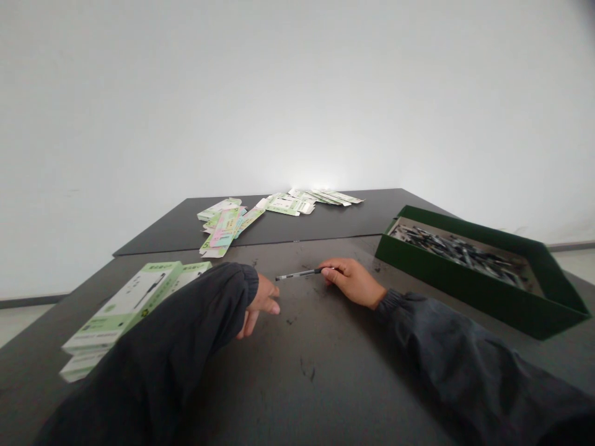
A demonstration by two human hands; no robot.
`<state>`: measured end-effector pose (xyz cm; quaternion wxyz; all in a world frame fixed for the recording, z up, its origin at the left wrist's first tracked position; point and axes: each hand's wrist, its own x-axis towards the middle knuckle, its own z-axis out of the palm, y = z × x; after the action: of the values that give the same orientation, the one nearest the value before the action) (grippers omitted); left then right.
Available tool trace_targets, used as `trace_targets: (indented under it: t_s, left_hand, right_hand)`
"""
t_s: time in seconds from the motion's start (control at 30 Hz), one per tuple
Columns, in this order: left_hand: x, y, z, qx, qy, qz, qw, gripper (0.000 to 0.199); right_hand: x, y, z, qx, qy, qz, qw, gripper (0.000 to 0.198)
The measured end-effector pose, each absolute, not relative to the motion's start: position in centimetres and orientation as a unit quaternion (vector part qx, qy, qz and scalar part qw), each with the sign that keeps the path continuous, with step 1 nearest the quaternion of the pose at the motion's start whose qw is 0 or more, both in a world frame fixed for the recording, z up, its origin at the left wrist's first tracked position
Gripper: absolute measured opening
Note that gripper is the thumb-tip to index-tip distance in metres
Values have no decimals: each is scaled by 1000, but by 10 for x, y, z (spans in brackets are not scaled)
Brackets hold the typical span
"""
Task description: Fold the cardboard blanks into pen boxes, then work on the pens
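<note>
A slim pen (297,274) with a clear barrel and dark ends lies level over the middle of the dark table. The fingers of my right hand (349,281) pinch its right end. Just left of the pen's other end is my left hand (261,303), fingers apart and pointing right, with nothing seen in it. Beside my left forearm, white and green pen boxes (134,297) are stacked, partly hidden by the sleeve. To the right of my right hand stands a long dark green box (446,282) with many loose pens (458,251) inside.
Flattened white and green cartons (288,203) lie spread along the far part of the table (307,365). A few more cartons, some with pink and blue panels (225,229), overlap at the far left. A pale wall (288,93) rises behind the table.
</note>
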<state>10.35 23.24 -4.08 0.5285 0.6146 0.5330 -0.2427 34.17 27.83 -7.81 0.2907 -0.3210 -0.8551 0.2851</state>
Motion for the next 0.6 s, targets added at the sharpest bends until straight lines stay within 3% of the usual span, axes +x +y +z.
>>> trace_targets:
  t_s: [0.37,0.6]
  left_hand:
    - [102,234,-43,616,512,-243,547,63]
    - [102,236,-40,637,491,-265,531,66]
  right_hand:
    - [344,289,-88,-362,-898,116,221,21]
    - [344,287,-84,-362,-912,77,176,19]
